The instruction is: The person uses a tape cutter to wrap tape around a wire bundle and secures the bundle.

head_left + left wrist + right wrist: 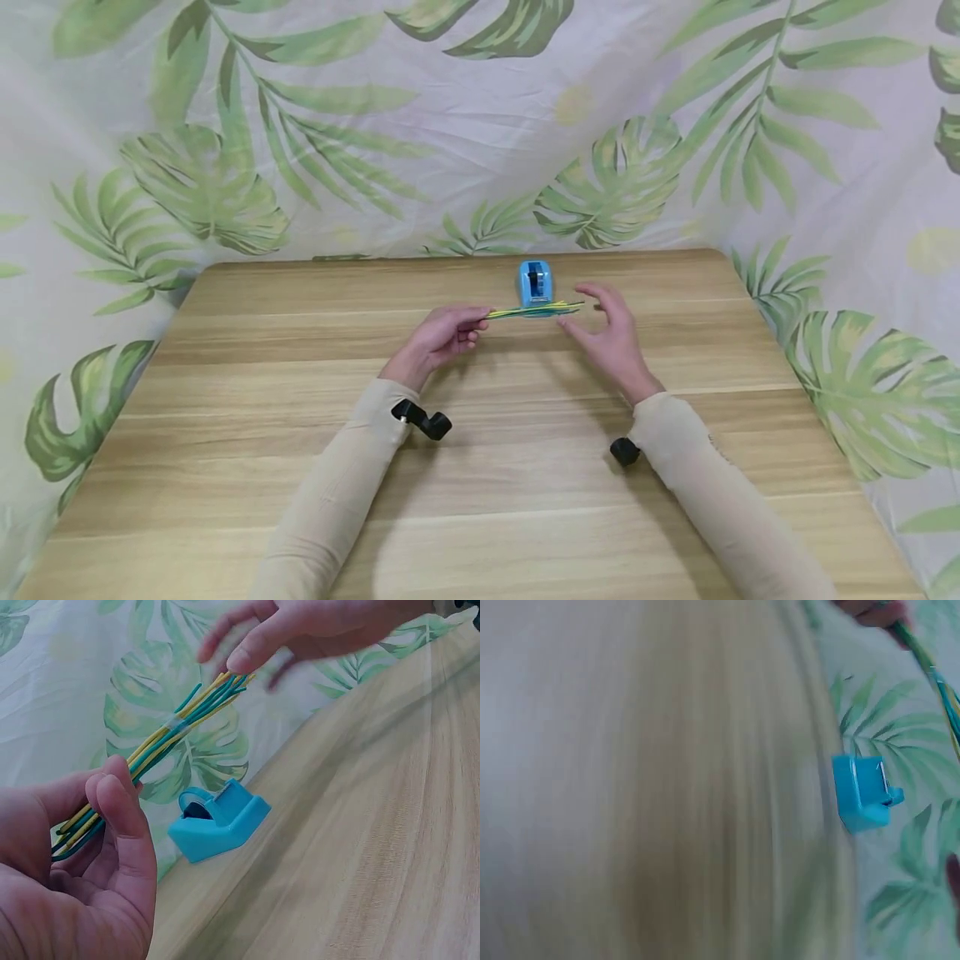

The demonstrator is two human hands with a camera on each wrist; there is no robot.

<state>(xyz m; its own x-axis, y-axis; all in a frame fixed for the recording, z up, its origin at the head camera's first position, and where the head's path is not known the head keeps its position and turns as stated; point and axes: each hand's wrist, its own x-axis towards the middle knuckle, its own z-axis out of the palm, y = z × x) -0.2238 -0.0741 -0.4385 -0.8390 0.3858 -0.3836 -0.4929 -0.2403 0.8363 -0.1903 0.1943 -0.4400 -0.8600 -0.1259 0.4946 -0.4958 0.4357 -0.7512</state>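
My left hand pinches one end of a bundle of thin green and yellow wires between thumb and fingers. In the left wrist view, a clear strip that looks like tape lies around the middle of the wires. Around the bundle's far end, my right hand has its thumb and fingers spread apart. That hand is partly blurred in the left wrist view, and whether it touches the wire tips I cannot tell. Just behind the bundle stands a blue tape dispenser.
The wooden table runs back to a leaf-patterned cloth that hangs behind it and down its sides. Near the table's back edge sits the dispenser. Black camera mounts are strapped at both wrists.
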